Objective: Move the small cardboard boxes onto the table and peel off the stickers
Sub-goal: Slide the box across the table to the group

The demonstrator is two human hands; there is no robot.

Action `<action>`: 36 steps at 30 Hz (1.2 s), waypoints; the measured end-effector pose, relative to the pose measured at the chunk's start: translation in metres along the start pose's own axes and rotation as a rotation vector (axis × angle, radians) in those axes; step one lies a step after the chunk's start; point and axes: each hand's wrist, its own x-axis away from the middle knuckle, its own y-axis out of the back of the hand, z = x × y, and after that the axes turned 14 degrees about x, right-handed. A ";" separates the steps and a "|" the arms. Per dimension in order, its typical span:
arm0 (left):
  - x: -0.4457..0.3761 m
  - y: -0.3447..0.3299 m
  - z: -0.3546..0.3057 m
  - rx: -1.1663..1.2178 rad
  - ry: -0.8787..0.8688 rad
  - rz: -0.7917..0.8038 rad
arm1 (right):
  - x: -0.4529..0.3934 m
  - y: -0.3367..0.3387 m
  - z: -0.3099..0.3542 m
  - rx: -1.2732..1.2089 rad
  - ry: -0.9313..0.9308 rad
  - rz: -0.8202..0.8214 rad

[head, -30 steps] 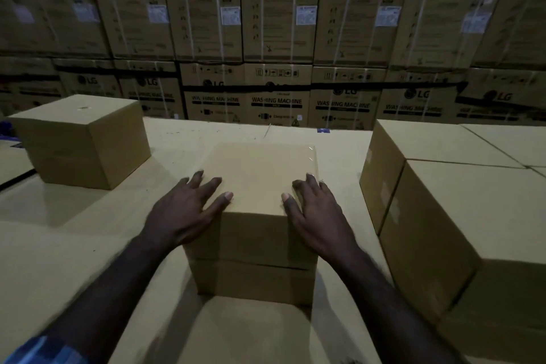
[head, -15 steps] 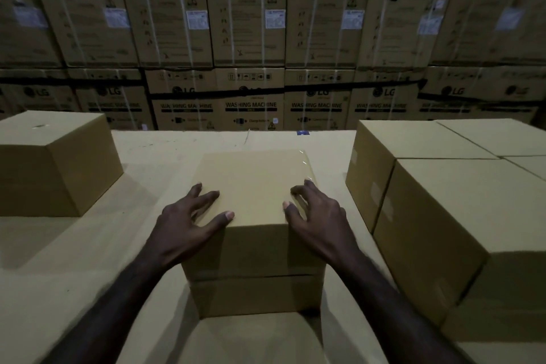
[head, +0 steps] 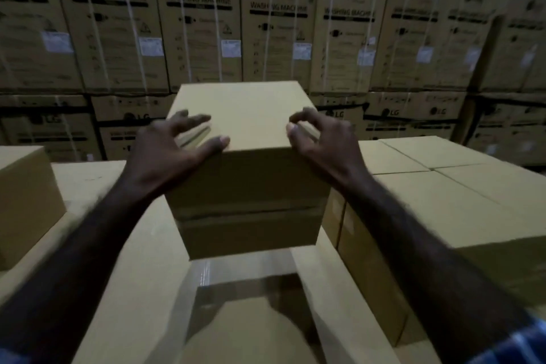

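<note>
— Box [head: 248, 156] off the surface now: half a second ago it sat flat between our palms, and now we have it lifted and tipped, its underside clear of the cardboard below, with a shadow showing beneath it.

— How are our hands set on it?

— Left hand [head: 174, 151] clamps the left side, thumb hooked over the near top edge, fingers spread along the flank. Right hand [head: 319, 142] clamps the right side, thumb on the top edge, fingers curled round the corner. Both grip the box; neither is free.

— So what does the lift mean for the job?

— We judge the carrying step has begun. No sticker is in view on the faces towards us; there is a strip of tape on the left flank under our fingers, and a seam runs across the near face. Peeling must wait until the box is set on the table, which we cannot pick out here.

— What stands around us?

— Close on the right, a block of plain boxes [head: 443, 204], its near corner just beside the carried box. On the left, a single box [head: 23, 201], well apart. Behind, a wall of washing machine cartons [head: 277, 23] strapped with white bands. Swinging right risks knocking the neighbouring block; the left looks freer.
</note>
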 end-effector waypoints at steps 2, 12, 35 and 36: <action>-0.020 -0.003 -0.026 0.006 -0.077 -0.018 | -0.019 0.025 -0.007 0.013 0.024 -0.073; -0.081 -0.103 -0.145 0.045 -0.326 -0.030 | -0.073 0.143 -0.117 0.125 0.029 -0.275; -0.148 -0.457 -0.298 0.173 -0.158 0.124 | -0.114 0.280 -0.486 0.140 -0.045 -0.097; -0.151 -0.465 -0.301 0.172 -0.153 0.128 | -0.116 0.282 -0.494 0.132 -0.050 -0.091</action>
